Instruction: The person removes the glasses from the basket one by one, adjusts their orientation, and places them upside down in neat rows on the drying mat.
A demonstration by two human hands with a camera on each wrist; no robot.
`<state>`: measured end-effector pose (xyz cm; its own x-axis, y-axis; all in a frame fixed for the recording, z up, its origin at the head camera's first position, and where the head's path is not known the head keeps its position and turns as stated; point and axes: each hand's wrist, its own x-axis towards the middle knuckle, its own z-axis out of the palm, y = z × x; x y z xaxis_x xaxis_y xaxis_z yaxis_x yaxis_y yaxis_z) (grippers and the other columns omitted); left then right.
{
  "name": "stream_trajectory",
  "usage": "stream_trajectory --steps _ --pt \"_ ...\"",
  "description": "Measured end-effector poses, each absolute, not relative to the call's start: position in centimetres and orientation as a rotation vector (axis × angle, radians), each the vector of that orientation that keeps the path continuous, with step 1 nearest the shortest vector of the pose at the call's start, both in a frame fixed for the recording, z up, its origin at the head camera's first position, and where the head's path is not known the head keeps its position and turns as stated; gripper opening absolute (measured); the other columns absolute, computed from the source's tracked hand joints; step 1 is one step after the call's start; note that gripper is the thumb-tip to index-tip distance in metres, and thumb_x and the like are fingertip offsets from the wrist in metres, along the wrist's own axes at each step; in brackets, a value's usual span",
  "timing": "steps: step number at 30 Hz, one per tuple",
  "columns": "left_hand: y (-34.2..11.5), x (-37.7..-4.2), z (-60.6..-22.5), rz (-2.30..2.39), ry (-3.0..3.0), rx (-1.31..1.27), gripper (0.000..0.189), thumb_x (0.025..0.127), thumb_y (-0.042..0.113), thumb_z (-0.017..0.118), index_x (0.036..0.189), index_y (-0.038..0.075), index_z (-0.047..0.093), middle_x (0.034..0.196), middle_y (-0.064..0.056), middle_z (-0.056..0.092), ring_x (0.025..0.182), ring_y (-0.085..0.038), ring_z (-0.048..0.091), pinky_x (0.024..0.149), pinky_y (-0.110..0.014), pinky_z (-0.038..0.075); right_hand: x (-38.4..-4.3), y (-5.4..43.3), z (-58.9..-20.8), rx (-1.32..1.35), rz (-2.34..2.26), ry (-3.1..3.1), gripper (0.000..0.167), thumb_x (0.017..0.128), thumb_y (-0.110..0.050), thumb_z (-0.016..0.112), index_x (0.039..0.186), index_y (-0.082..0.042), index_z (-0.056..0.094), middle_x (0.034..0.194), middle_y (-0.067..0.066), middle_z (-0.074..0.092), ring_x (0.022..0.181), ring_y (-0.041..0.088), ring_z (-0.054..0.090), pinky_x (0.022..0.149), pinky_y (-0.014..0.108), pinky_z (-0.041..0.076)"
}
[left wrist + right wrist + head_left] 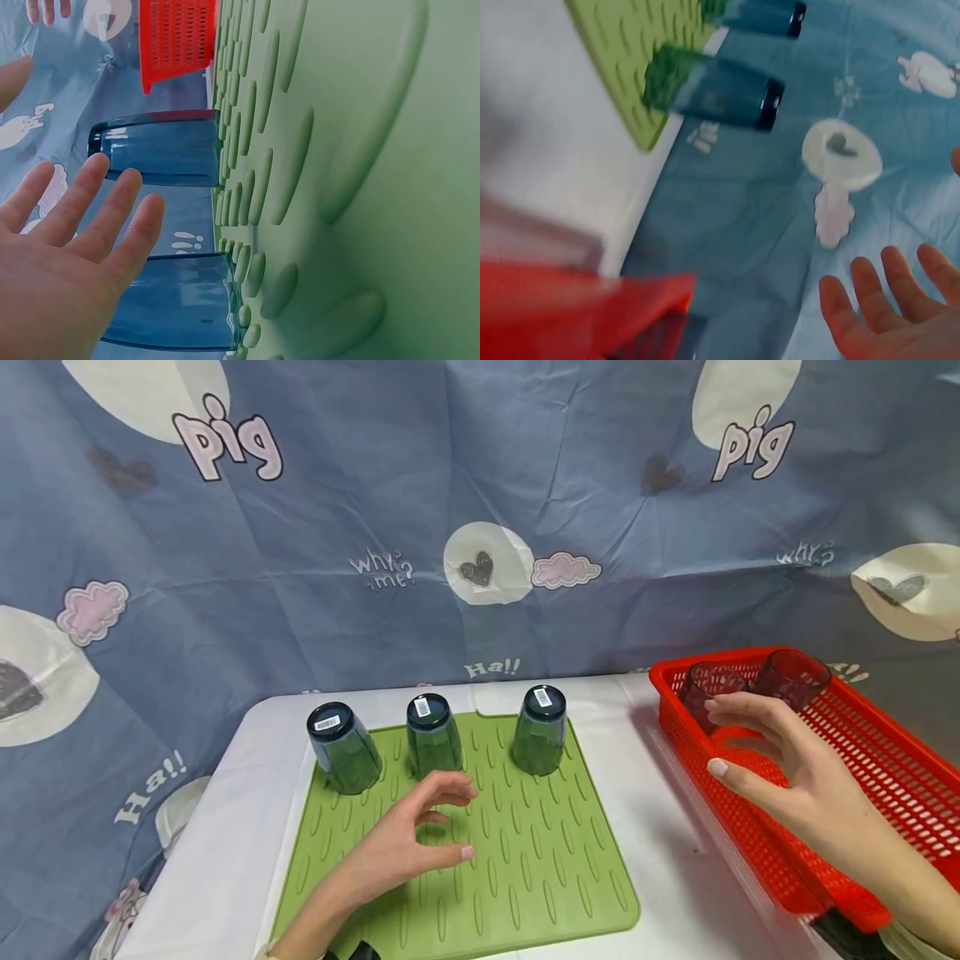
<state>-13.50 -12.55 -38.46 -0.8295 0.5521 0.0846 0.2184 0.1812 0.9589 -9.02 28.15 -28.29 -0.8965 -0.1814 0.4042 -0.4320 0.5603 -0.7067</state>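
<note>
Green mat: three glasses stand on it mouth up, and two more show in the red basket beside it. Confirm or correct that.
Not mouth up: the head view shows the three glasses on the green mat upside down, bases uppermost. Two more glasses do show in the red basket beside it.

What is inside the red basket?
Two glasses at the far end. The right hand's fingers cover part of one and some of the basket; anything behind them is hidden.
</note>
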Motion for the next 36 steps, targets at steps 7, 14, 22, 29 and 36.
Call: stream_trajectory --steps 7,14,22,29,36 --pt "-12.4 -13.5 -38.6 1.687 2.189 0.747 0.062 0.083 0.021 0.08 0.135 0.03 0.049 0.131 0.003 0.055 0.125 -0.031 0.049 0.101 -0.056 0.041 -10.8 30.8 -27.9 0.476 1.169 -2.523 0.063 0.084 0.008 0.071 0.14 -0.008 0.047 0.131 0.006 0.052 0.117 0.012 0.051 0.092 0.011 0.043" --pt "-12.4 -13.5 -38.7 1.696 2.176 0.75 0.062 0.083 0.021 0.08 0.135 0.029 0.048 0.132 0.001 0.054 0.125 -0.031 0.05 0.101 -0.056 0.041 -12.3 33.1 -28.2 0.405 1.115 -2.551 0.054 0.087 0.002 0.072 0.135 -0.007 0.05 0.126 0.004 0.053 0.11 0.009 0.053 0.089 0.009 0.042" --pt "-12.4 -13.4 -38.6 1.683 2.185 0.736 0.063 0.083 0.02 0.08 0.136 0.029 0.048 0.132 0.002 0.055 0.124 -0.028 0.051 0.102 -0.056 0.04 -13.4 35.7 -28.5 0.27 0.973 -2.594 0.053 0.089 -0.013 0.074 0.137 -0.015 0.051 0.128 -0.005 0.053 0.102 -0.003 0.054 0.08 0.004 0.039" --pt "-12.3 -13.4 -38.7 1.676 2.195 0.726 0.063 0.083 0.017 0.08 0.135 0.03 0.048 0.132 0.004 0.056 0.124 -0.027 0.051 0.102 -0.055 0.04 -14.6 37.7 -29.0 0.152 0.886 -2.597 0.056 0.088 -0.02 0.076 0.138 -0.017 0.05 0.128 -0.006 0.052 0.1 -0.009 0.049 0.073 0.002 0.038" --pt "-12.2 -13.4 -38.7 1.662 2.189 0.714 0.063 0.083 0.015 0.08 0.135 0.029 0.048 0.133 -0.002 0.056 0.123 -0.026 0.052 0.102 -0.055 0.04 -15.4 39.7 -29.7 0.061 0.85 -2.591 0.061 0.088 -0.024 0.076 0.141 -0.015 0.047 0.125 -0.006 0.051 0.096 -0.012 0.042 0.071 0.002 0.032"
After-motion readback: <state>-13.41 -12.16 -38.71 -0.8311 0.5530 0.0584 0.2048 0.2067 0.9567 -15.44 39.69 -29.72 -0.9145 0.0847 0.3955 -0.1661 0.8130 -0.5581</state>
